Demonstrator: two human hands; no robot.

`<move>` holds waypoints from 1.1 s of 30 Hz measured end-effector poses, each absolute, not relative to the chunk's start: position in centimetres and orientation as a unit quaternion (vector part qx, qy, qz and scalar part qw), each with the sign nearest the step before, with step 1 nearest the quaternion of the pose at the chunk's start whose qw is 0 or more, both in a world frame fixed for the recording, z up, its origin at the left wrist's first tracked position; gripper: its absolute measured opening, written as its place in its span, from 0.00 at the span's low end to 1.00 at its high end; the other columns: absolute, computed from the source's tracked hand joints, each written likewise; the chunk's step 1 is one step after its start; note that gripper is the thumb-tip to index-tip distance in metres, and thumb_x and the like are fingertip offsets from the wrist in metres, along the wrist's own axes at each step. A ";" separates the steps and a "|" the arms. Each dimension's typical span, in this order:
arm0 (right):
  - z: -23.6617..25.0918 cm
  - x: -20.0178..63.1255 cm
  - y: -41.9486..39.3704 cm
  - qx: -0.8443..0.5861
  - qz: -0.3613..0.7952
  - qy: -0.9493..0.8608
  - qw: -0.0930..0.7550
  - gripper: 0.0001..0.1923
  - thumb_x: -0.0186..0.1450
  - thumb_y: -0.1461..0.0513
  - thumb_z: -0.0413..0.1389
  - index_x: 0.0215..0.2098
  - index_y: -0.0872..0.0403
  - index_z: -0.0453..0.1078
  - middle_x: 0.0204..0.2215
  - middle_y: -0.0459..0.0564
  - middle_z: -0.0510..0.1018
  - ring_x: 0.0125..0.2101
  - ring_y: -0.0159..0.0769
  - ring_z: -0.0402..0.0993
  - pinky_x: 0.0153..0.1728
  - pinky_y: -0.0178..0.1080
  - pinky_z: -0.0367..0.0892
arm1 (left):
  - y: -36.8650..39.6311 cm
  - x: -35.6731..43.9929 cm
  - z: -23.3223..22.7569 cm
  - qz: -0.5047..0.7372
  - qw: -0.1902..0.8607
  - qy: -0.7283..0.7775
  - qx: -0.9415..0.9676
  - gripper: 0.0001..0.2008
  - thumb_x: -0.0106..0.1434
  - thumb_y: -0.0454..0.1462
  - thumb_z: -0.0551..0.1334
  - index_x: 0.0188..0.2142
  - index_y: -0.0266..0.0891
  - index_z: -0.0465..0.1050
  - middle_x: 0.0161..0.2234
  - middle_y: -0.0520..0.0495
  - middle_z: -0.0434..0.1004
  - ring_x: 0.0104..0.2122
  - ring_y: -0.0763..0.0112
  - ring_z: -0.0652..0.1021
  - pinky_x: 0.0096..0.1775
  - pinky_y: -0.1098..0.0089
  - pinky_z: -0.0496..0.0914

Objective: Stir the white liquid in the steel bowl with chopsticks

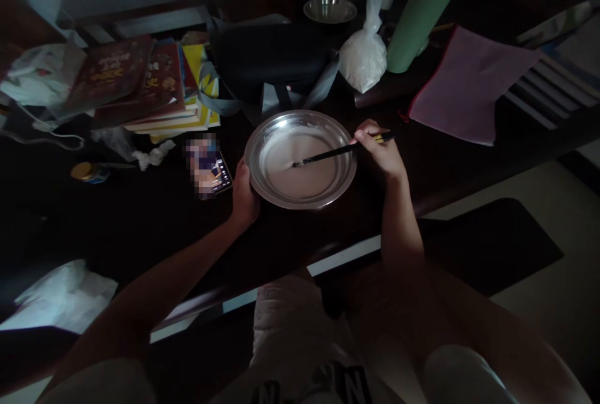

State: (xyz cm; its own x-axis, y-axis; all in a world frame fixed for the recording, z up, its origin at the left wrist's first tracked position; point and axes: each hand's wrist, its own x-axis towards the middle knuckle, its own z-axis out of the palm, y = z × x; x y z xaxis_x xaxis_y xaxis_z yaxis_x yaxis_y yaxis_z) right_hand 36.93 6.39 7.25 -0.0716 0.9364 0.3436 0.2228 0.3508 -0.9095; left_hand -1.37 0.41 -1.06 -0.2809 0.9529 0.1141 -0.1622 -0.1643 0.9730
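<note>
A wide, shallow metal basin (302, 205) sits on the dark table in front of me. Pale, whitish liquid (300, 182) covers its bottom, with some white residue on the inner wall. My left hand (244, 194) grips the basin's left side, thumb at the rim and the fingers mostly hidden beneath. Above the right rim, my right hand (379, 149) is closed round dark chopsticks (325, 154) with gold-marked upper ends. Their tips dip into the liquid near the middle of the basin.
Left of the basin lies a lit phone (220, 172), with a small gold-lidded jar (88, 172) farther left. Behind stand stacked books (164, 97), a black bag (274, 57), a tied bag of white powder (363, 60), another metal bowl (329, 10) and a green cylinder (422, 16).
</note>
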 end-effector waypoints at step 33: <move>8.0 36.4 6.0 -0.478 0.360 -0.609 0.521 0.41 0.63 0.17 0.72 0.27 0.41 0.83 0.32 0.47 0.74 0.46 0.50 0.80 0.62 0.61 0.79 | 0.4 -1.1 -1.0 0.633 0.424 0.491 0.422 0.36 0.83 0.70 0.69 0.67 0.46 0.90 0.70 0.37 0.94 0.77 0.43 0.86 0.82 0.46 0.79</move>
